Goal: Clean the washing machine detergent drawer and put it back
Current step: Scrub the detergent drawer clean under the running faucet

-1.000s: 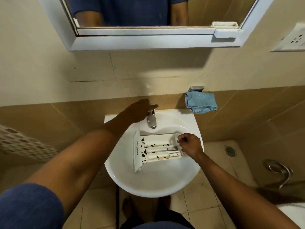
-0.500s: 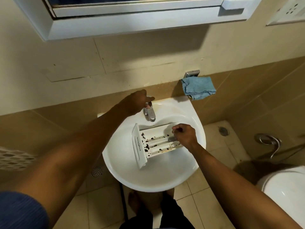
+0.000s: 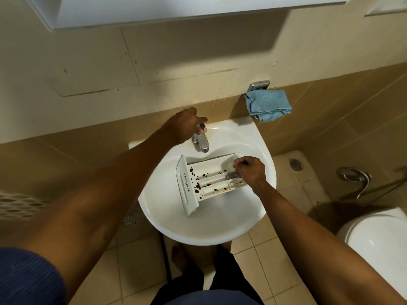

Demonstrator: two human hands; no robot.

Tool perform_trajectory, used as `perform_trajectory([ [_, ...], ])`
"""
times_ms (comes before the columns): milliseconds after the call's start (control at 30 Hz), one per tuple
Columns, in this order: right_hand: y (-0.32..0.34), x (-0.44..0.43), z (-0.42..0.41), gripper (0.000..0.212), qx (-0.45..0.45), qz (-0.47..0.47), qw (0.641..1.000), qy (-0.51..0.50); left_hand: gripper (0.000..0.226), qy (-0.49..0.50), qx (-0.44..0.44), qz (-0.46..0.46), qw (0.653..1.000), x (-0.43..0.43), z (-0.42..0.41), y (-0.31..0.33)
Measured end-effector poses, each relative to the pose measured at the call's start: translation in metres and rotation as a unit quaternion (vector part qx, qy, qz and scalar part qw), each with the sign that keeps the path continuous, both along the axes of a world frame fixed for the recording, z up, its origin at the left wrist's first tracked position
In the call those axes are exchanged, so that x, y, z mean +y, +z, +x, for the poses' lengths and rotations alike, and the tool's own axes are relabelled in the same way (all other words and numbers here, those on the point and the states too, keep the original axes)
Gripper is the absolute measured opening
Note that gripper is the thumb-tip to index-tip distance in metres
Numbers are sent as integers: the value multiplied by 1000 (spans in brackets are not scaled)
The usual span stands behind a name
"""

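Drawer [image 3: 208, 179], spotted with dark residue, lies in the sink [image 3: 198, 227] at frame centre, front panel to the left. Right hand [image 3: 251, 171] grips its rear end, fingers curled. Left hand [image 3: 184, 126] curls over the tap [image 3: 203, 142] just above. Blue cloth [image 3: 267, 104] hangs upper right.

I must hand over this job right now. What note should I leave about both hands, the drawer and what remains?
Left hand grips the tap at the back of the sink.
Right hand holds the rear end of the detergent drawer, which lies in the basin.
Done: drawer is placed in the sink.
Left: dark spots cover its compartments and no water is seen running; rinse, scrub, perhaps dry with the blue cloth on the wall, then refit.
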State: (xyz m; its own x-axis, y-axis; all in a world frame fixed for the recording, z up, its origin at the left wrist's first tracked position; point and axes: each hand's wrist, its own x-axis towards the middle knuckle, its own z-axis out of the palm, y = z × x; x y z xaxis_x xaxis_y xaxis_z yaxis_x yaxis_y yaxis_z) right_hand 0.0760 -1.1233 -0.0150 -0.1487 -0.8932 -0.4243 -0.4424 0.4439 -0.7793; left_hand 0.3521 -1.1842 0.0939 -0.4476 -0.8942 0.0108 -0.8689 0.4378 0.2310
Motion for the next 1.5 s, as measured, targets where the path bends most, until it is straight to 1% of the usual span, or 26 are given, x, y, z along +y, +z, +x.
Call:
perform_trajectory([
  [100, 1, 4, -2, 21, 5, -1, 1000, -14, 33, 4, 1, 3, 1000, 0, -2, 1],
  [267, 1, 6, -3, 23, 12, -5, 1000, -9, 33, 18, 4, 15, 1000, 0, -2, 1],
  [433, -1, 1, -2, 30, 9, -7, 1000, -2, 34, 38, 25, 23, 999, -1, -6, 0],
  [567, 4, 0, -1, 24, 4, -12, 1000, -6, 34, 49, 32, 17, 998, -2, -5, -5],
  [800, 12, 0, -2, 23, -8, -10, 1000, -18, 33, 57, 61, 14, 996, -5, -4, -15],
  [1000, 12, -2, -4, 23, -14, -7, 1000, -19, 51, 78, 101, 13, 992, -2, -6, -16],
  [1133, 14, -1, -5, 24, -21, -5, 1000, -19, 50, 91, 104, 13, 990, -1, -6, -19],
  [1300, 15, -2, -6, 23, -11, -10, 1000, -13, 42, 103, 92, 5, 990, 1, -13, -17],
  [1500, 16, 2, -8, 18, -7, -12, 1000, -11, 43, 130, 101, -5, 986, 2, -18, -16],
])
